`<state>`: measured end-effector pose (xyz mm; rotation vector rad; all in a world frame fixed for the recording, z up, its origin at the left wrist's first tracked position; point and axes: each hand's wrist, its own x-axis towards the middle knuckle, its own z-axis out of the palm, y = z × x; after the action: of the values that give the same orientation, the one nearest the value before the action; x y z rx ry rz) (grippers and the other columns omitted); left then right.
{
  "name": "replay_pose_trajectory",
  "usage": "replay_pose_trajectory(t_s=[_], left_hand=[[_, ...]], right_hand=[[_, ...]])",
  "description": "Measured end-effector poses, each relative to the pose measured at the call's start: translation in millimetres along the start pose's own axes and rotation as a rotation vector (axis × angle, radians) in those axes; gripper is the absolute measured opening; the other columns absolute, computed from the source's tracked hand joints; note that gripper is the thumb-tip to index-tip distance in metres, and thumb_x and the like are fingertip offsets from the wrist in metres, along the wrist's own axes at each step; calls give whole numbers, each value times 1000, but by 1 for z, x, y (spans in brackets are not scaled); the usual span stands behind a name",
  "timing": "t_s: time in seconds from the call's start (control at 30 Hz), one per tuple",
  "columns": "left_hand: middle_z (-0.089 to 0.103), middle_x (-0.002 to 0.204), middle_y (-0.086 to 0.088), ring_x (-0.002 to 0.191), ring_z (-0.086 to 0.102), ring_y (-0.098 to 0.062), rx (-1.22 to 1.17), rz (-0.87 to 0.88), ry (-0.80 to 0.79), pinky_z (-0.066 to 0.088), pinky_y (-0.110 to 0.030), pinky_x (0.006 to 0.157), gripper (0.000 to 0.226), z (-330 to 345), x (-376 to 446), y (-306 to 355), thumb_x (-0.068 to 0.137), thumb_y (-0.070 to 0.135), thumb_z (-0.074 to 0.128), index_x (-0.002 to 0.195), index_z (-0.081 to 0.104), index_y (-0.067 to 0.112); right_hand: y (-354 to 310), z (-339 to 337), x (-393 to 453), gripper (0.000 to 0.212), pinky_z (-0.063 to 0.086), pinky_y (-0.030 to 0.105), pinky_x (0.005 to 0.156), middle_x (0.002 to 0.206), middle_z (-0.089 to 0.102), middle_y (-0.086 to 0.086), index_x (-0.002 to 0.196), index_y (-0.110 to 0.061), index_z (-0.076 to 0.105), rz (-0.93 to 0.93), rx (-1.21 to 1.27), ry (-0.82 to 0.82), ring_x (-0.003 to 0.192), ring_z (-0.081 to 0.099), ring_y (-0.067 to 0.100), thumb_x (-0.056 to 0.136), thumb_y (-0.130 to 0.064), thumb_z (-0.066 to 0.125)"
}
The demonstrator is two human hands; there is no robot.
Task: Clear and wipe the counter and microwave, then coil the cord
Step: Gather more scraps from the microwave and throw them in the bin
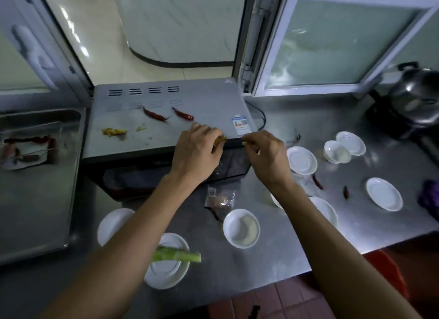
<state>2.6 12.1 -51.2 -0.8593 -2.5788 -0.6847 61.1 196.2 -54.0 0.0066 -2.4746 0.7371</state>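
A grey microwave (166, 109) stands on the steel counter (308, 119) at centre. On its top lie two dried red chillies (155, 114) (183, 114) and yellow food scraps (113, 131). My left hand (197, 152) is over the microwave's front right edge, its fingers curled round a yellowish scrap (221, 140). My right hand (266, 154) hovers just right of it and pinches a small pale bit (244, 142). The black cord (260, 116) runs behind the microwave's right side.
Several white dishes (301, 160) and bowls (241, 228) dot the counter, one plate (166, 278) bearing a green stalk (178, 257). More chillies (317, 182) and a small packet (219, 198) lie loose. A sink (35, 176) is left, a kettle (413, 97) back right.
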Motion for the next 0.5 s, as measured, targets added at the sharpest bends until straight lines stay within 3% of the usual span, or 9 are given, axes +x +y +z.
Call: replay_pose_trajectory(t_s=[0.23,0.5], left_hand=[[66,86,-2,86,57,-27,-36,133,-42,49,-43,71,15,46,-13,123,89,29,65,95,70,15],[66,81,1,81,59,-29,-150,280,-148,51,-43,65,8,118,-39,276,85,24,66,86,70,17]], right_hand=[[77,-103,-84,17,52,32,74,93,73,7,97,-9,74,132,-36,92,82,66,23,84,0,68],[163,-216,-200,19,54,44,71,88,70,5,99,-12,74,317,-81,140,76,65,25,84,-2,69]])
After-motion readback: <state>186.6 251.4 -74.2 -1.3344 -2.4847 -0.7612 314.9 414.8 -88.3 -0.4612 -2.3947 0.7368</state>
